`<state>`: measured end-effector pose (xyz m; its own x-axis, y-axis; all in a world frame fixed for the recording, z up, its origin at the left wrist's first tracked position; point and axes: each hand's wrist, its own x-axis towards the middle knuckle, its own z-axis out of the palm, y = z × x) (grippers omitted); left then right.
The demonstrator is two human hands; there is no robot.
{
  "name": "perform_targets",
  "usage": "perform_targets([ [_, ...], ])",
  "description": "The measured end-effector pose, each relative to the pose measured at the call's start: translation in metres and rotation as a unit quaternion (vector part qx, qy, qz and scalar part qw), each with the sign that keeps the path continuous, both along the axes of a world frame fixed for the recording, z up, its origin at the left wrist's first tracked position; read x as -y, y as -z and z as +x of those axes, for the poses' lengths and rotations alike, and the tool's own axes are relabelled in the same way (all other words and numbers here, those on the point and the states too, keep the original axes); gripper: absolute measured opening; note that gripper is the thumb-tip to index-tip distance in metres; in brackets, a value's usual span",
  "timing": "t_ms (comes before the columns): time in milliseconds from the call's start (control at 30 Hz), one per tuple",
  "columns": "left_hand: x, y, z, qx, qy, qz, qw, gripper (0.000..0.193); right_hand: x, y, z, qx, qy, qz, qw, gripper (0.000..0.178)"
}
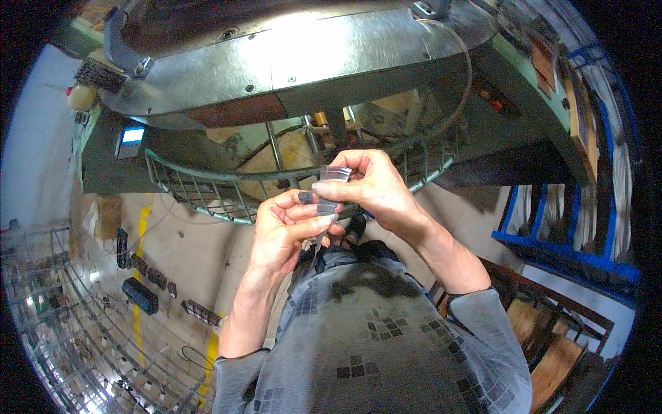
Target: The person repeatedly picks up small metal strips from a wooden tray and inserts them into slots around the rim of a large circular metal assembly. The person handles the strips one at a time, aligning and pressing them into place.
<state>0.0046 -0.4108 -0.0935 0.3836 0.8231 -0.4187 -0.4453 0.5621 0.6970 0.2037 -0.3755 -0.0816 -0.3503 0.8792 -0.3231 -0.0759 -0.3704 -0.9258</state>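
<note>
In front of my chest I hold a short, shiny, see-through strip, which looks like plastic film or tape. My right hand pinches its upper part between thumb and fingers. Lower down, my left hand grips the strip's lower part between thumb and fingertips. The two hands almost touch. A dark covering or patch shows on one left fingertip. Whether the strip is one piece or two I cannot tell, since the fingers hide its middle.
Ahead stands a large machine with a bare metal top and a curved green rail below. A small device with a lit screen hangs at left. Wire racks fill the lower left; a blue rack and wooden boards are at right.
</note>
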Motion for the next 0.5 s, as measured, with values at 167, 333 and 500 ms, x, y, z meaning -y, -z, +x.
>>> perform_targets([
  [167,-0.002,-0.004,0.013,-0.022,-0.077,0.021,0.997,0.033,-0.003,-0.001,0.004,-0.024,0.04,0.003,0.999,0.021],
  [333,-0.011,-0.009,0.025,-0.082,-0.083,0.036,0.993,0.032,-0.021,-0.002,0.006,-0.029,-0.004,-0.048,0.998,0.019],
  [500,-0.032,-0.011,0.023,-0.083,-0.076,-0.024,0.993,0.031,-0.051,0.008,-0.003,-0.017,0.002,-0.024,1.0,0.021],
])
